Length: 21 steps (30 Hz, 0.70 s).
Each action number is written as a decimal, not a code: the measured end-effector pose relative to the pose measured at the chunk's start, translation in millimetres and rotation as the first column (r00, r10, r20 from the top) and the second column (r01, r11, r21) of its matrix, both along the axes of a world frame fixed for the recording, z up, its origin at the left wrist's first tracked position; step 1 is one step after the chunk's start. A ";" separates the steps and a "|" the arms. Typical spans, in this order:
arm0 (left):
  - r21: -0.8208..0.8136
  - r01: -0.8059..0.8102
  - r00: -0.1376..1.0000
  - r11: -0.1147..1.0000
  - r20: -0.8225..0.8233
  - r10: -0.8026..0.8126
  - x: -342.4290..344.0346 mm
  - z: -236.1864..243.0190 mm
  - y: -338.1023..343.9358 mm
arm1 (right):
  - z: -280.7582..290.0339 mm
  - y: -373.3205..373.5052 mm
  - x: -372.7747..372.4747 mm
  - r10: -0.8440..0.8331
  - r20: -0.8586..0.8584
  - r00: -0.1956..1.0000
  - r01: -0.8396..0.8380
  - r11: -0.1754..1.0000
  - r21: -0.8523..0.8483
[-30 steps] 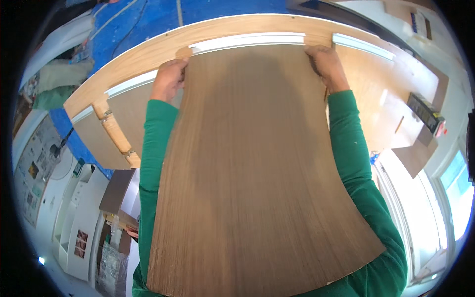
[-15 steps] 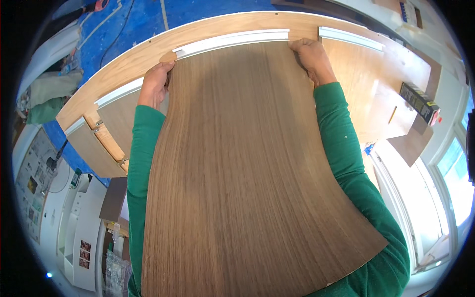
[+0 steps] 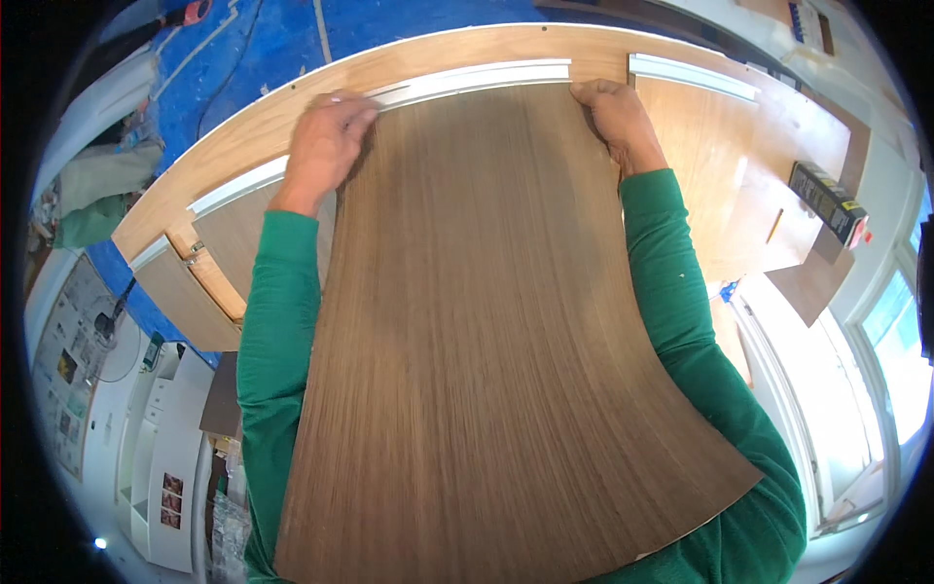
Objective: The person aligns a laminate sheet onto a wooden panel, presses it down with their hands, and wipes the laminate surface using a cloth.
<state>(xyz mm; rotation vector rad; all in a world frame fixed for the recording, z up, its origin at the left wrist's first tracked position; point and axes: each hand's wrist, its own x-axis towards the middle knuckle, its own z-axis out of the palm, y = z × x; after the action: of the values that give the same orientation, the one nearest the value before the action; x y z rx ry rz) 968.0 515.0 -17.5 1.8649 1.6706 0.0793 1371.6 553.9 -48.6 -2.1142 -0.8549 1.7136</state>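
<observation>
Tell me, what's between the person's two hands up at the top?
In the head view, the far edge of the big brown wood sheet spans from the left hand to the right hand, against a white strip.

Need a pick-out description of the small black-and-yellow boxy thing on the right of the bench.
Start at the long light-wood bench under the big dark veneer sheet. Go right, past the right hand, to the bench's far end. The box lies beside a pencil, the only black, yellow-edged block there.

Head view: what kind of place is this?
Likely a woodworking or cabinet-fitting site: both hands, left hand and right hand, press a veneer sheet onto a plywood panel, with a blue floor tarp beyond.
</observation>
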 end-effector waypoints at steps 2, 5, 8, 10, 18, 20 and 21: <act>0.029 0.105 0.972 0.994 0.208 -0.109 17.7 -3.5 2.2 | 0.4 0.3 -2.5 -0.011 -0.022 1.000 0.011 1.000 -0.005; 0.032 0.164 0.957 0.986 0.239 -0.167 43.6 -14.4 8.9 | 0.6 1.1 -0.2 -0.018 -0.041 0.999 0.018 1.000 0.004; -0.019 0.195 0.973 0.981 0.129 -0.191 56.3 -13.7 4.1 | 2.2 1.6 2.2 -0.040 -0.018 0.999 0.040 0.999 -0.002; -0.072 0.210 0.975 0.975 0.087 -0.203 61.5 -13.0 9.4 | 3.1 2.6 2.0 -0.061 -0.025 0.998 0.060 0.997 -0.039; -0.117 0.226 0.973 0.967 0.077 -0.218 56.3 -18.0 14.1 | 9.5 3.4 -4.1 -0.088 -0.052 0.995 0.087 0.996 -0.018; -0.107 0.211 0.974 0.972 0.105 -0.200 53.4 -16.4 12.5 | 8.9 2.5 -5.5 -0.077 -0.047 0.996 0.077 0.997 -0.008; -0.102 0.202 0.975 0.974 0.117 -0.190 51.1 -14.4 12.0 | 4.7 1.9 -1.9 -0.056 -0.037 0.998 0.056 0.998 -0.006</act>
<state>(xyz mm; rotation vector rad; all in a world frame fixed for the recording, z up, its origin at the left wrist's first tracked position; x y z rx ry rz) 1019.1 527.0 -31.8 1.8947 1.3829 0.0015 1369.7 555.7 -43.9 -2.0826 -0.7748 1.7224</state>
